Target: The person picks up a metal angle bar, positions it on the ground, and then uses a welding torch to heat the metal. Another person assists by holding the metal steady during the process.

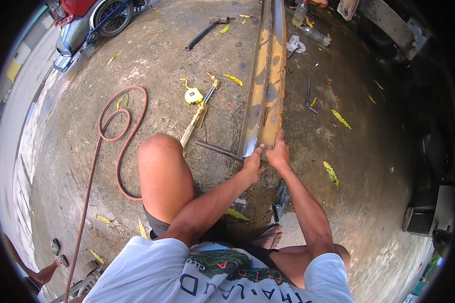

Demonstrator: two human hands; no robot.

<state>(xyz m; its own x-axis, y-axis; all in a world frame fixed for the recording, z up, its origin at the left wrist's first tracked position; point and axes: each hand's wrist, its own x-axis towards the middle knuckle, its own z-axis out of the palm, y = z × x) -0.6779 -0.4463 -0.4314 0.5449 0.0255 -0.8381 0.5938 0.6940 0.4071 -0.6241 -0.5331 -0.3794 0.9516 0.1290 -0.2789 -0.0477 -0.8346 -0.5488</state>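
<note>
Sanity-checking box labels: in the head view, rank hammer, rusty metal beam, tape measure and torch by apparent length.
1. Rusty metal beam, running off the top edge
2. Torch
3. Hammer, farther from the camera
4. Tape measure

My feed: daylight; concrete ground bright at left edge, dim toward right; glare on near end of steel channel; black-rimmed fisheye bending outer lines.

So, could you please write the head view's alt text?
A person's left hand and right hand hold the near end of a long, rusty metal section; on concrete to its left lie a tape measure, torch-like tool and red hose.
</note>
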